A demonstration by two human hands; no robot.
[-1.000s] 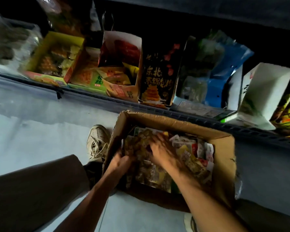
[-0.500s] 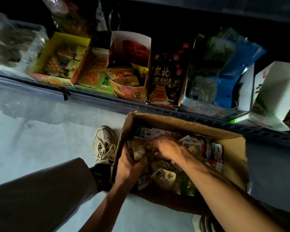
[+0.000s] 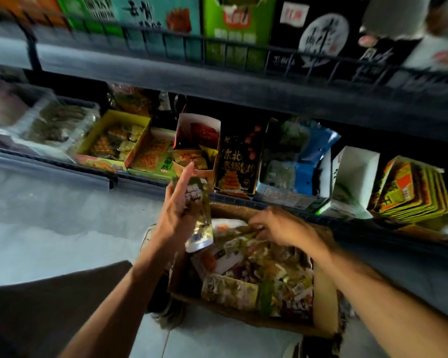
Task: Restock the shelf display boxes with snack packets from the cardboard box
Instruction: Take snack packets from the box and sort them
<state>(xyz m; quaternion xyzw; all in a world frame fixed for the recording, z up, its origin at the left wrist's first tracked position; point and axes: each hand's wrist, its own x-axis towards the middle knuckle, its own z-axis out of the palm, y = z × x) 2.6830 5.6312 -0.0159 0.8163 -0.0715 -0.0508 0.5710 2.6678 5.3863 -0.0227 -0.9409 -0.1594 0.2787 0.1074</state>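
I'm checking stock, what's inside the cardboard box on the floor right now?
The cardboard box holds a loose heap of mixed snack packets. The right hand reaches into them at the far end. Lower layers and the box bottom are covered by the heap.

We see the cardboard box (image 3: 323,293) on the floor before the lower shelf (image 3: 140,174), snack packets (image 3: 256,270) inside it. Left hand (image 3: 176,213) with one packet (image 3: 198,215) sits between box and open display box (image 3: 199,151); right hand (image 3: 282,226) lies in the box.
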